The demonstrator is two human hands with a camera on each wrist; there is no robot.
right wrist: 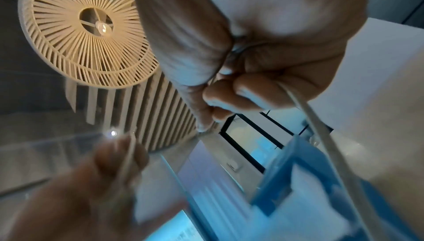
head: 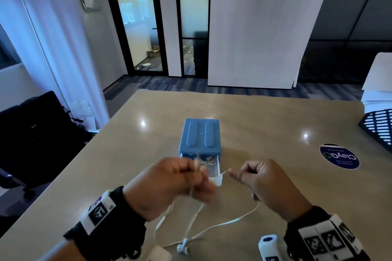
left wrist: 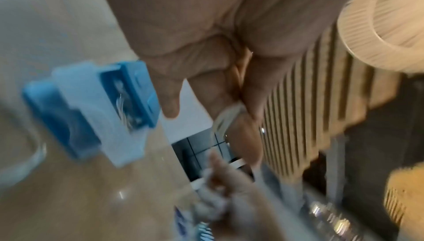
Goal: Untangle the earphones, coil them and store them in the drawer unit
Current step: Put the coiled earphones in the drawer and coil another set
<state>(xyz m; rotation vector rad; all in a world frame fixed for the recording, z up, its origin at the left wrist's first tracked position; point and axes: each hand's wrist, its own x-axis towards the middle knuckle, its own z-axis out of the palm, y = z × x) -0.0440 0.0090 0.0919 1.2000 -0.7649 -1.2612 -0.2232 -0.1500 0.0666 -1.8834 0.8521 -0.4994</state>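
A white earphone cable hangs from both hands and trails in loops onto the table, its earbud lying near the front edge. My left hand holds several turns of cable wound round its fingers, blurred by motion. My right hand pinches the cable between thumb and curled fingers, just right of the drawer. The blue drawer unit stands behind the hands, its translucent drawer pulled out, with another coiled white cable inside.
A round dark sticker lies on the beige table to the right. A black perforated object and a stack of white sheets sit at the far right. A black chair stands left of the table.
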